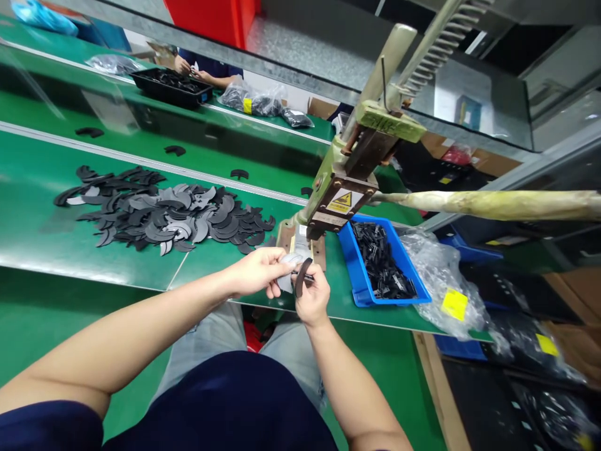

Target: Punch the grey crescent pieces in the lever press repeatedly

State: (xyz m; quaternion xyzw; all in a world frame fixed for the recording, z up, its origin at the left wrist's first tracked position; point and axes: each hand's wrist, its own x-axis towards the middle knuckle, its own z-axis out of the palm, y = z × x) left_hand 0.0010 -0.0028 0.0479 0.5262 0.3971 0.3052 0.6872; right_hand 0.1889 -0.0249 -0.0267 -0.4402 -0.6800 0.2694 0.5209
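My left hand pinches a light grey crescent-shaped piece just in front of the hand press. Close beside it, my right hand is closed on a black curved piece. The two pieces are near each other, but I cannot tell whether they touch. Behind my hands lies the base of the press, under its ram. To the left, a wide heap of black and grey crescent pieces is spread over the green bench.
A blue bin of small black parts stands right of the press, beside a plastic bag. The press lever reaches out to the right. Curved pieces lie along the green strip behind. Across it, a person's hands work by a black tray.
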